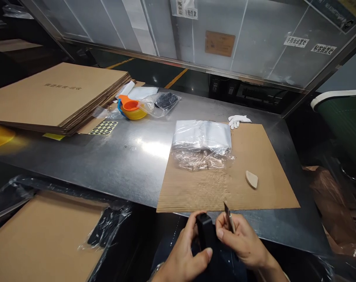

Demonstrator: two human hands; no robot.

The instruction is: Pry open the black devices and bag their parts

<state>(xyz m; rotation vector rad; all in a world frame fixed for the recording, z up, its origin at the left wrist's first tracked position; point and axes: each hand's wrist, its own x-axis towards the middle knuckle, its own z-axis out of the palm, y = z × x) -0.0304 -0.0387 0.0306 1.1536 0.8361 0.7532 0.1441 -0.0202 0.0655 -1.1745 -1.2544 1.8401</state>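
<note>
Metal table (127, 156); cardboard sheet (266, 156), plastic bags (203, 135); left hand (189, 250) gripping black part (205, 229); right hand (242, 239) gripping knife (229, 219)

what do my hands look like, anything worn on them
Your left hand and right hand are both ungloved, with short nails and no ring in view. A thin, silvery band shows at the left wrist; no sleeve can be made out clearly.

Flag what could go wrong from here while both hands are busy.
The knife in the right hand sits close to the left hand; a slip might cut bare fingers, as a white glove lies unworn on the table.
The black part is held off the near edge of the table, so if the grip loosened it could drop.
The blade might also scratch the black part.
</note>
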